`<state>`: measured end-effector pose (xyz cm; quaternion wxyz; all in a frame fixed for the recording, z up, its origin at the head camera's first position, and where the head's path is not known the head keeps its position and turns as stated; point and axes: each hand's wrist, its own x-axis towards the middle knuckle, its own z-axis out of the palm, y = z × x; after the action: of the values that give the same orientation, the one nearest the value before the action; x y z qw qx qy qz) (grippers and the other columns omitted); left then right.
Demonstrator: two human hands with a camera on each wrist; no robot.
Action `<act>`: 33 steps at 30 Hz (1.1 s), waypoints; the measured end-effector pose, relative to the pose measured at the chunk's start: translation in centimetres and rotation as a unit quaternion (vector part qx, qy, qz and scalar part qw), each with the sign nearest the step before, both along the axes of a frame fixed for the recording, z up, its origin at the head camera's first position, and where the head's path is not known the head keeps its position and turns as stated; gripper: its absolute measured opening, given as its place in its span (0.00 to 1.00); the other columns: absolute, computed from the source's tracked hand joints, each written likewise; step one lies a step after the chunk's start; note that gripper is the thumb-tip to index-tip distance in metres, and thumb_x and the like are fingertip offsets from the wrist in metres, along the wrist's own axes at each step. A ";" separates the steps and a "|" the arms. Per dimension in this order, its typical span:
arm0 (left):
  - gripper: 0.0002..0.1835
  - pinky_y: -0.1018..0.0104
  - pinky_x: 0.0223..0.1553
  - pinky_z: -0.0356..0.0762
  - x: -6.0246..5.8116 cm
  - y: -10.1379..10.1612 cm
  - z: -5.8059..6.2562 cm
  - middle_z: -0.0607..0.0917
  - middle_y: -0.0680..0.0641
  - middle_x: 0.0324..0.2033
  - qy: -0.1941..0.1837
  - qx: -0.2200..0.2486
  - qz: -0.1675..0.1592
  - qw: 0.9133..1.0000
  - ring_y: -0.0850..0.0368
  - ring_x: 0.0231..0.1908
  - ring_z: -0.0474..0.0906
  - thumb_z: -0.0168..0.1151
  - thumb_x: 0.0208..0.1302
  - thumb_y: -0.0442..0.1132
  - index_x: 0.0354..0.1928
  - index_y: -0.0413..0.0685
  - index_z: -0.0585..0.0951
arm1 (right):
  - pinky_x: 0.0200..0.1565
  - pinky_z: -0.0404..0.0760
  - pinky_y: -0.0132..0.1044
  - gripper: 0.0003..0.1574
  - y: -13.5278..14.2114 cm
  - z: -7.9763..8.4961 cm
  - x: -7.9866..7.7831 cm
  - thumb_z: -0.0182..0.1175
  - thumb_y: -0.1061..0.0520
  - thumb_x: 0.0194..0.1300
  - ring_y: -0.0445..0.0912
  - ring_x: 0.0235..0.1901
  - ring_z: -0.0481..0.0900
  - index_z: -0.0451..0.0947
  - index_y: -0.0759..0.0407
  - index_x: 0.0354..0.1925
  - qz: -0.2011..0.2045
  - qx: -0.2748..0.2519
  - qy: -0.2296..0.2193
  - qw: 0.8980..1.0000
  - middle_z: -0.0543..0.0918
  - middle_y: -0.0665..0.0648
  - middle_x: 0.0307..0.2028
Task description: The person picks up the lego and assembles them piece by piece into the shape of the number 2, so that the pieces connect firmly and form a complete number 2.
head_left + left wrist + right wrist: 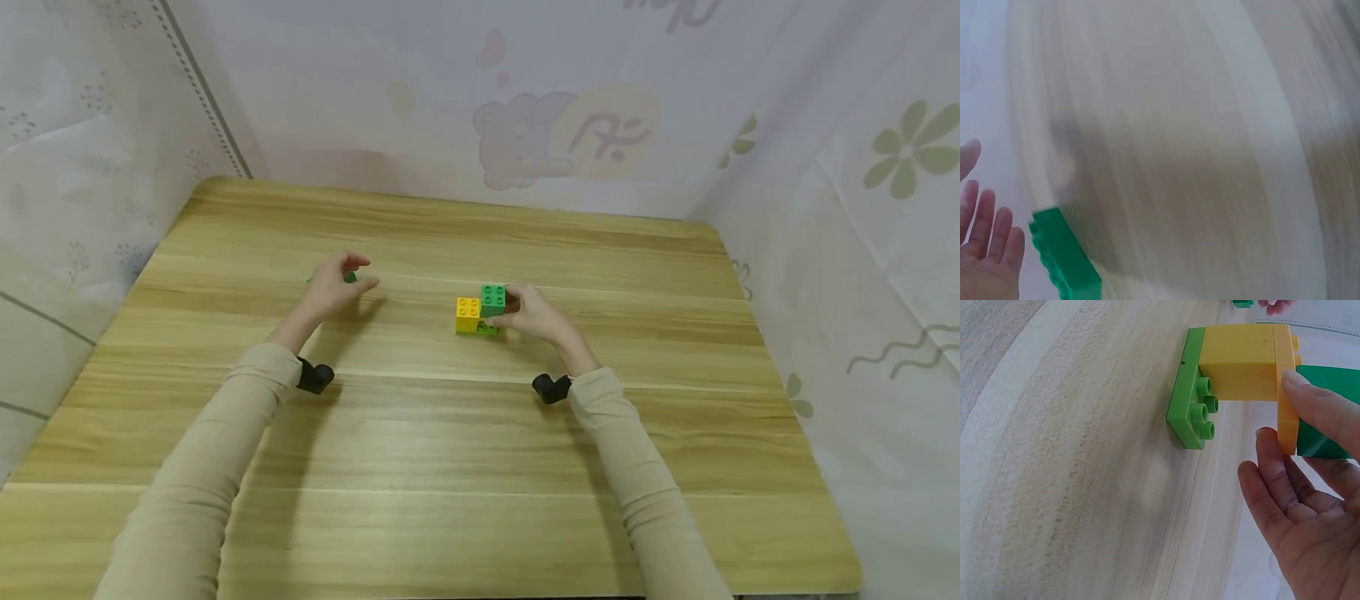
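Observation:
A small stack of toy building blocks stands mid-table. Its base is a light-green plate (1184, 403) with several bare studs. On this sits a yellow block (1238, 359), topped by a thin yellow plate (1284, 415) that overhangs one side. A green block (492, 297) sits on the overhanging part, beside bare yellow studs. My right hand (531, 312) grips the stack's upper part, with the thumb across the yellow plate and green block. Farther left, my left hand (330, 286) hovers with loosely bent fingers near another green block (1066, 253), partly hidden by it in the head view.
The wooden table (420, 450) has a patterned curtain (420, 92) behind its far edge and more patterned cloth (862, 275) on the right. A black wrist mount (315, 377) sticks out from the left sleeve, another black mount (551, 388) from the right.

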<state>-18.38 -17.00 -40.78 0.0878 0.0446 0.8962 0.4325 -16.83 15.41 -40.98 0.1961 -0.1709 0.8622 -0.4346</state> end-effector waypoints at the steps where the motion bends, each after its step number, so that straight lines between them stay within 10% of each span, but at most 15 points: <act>1: 0.26 0.44 0.61 0.59 0.0 -0.3 0.0 0.66 0.31 0.59 0.002 -0.001 0.008 1.000 0.36 0.60 0.60 0.57 0.63 0.41 0.58 0.35 0.66 | 0.48 0.77 0.38 0.20 0.0 0.0 0.0 0.63 0.61 0.56 0.49 0.42 0.77 0.74 0.64 0.47 -0.001 0.000 0.000 1.000 0.80 0.61 0.42; 33: 0.39 0.42 0.54 0.61 0.2 -4.4 -2.3 0.54 0.24 0.60 -0.028 -0.132 0.035 0.990 0.32 0.56 0.52 0.56 0.63 0.46 0.66 0.30 0.52 | 0.47 0.79 0.38 0.22 0.0 -0.3 0.7 0.64 0.61 0.55 0.49 0.42 0.78 0.74 0.63 0.49 0.013 -0.003 0.020 1.000 0.81 0.60 0.43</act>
<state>-18.23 -21.41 -43.05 0.1031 -0.0112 0.9436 0.3145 -16.17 15.38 -41.32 0.1841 -0.1912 0.8622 -0.4315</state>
